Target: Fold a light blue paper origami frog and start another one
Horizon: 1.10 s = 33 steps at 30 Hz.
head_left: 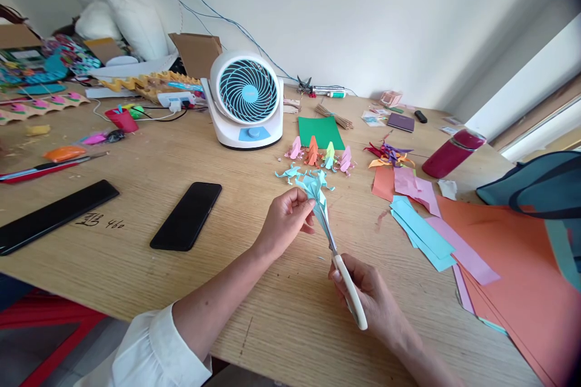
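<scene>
Pale wood made up the counter, which met a plain white wall where thin blue cables ran down behind a round white fan with blue inner blades. Through the head view I saw a black phone lying left of the hands, and beyond it a long black case beside handwriting on the wood. Farther back on that side stood a small red cup among craft clutter.

At the right, large orange paper sheets spread towards a blue-grey bag, with light-blue paper strips near them and a magenta metal bottle lying behind. A flat green paper sheet lay behind a row of small folded paper figures, which crowded the space just past my work.

My left hand had its grip closed, thumb against fingers, on a light-blue folded paper piece. My right hand had its grip closed round the cream handle of the steel-bladed scissors, whose blades reached up to that paper; I could not tell how far apart they were.
</scene>
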Tool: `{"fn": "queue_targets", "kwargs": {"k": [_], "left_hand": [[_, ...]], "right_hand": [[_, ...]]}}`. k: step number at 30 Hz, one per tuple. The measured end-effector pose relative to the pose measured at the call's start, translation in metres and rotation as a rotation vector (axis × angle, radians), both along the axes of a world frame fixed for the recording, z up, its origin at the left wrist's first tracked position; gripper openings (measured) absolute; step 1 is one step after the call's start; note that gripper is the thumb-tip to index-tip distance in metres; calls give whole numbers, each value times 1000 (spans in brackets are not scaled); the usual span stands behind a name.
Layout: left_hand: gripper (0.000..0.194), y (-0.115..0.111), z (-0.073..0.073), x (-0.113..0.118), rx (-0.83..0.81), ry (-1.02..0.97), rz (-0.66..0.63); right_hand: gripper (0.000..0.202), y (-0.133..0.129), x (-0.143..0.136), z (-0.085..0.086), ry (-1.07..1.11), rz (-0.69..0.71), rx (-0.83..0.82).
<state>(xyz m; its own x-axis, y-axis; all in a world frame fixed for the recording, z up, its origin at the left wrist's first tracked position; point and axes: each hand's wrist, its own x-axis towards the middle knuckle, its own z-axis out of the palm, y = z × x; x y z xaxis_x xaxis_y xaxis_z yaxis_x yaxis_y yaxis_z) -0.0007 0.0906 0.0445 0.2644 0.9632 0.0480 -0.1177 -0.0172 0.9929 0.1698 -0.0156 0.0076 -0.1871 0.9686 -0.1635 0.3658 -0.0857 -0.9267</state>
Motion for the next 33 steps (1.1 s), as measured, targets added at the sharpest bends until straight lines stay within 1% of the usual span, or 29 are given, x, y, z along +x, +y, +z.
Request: {"fn": "queue_targets", "kwargs": {"k": [5,14,25,33], "left_hand": [[24,-1,3,0,29,38,11],[22,-1,0,0,53,65,24],[20,-2,2,0,107,119,35],[21,-2,-5,-1,177,159,66]], "right_hand": [[43,0,0,2,5,0,-11],[44,0,0,0,-11,-12,16],[41,1,-1,0,1,-26,24],[38,0,-1,-1,-12,-37,28]]}}
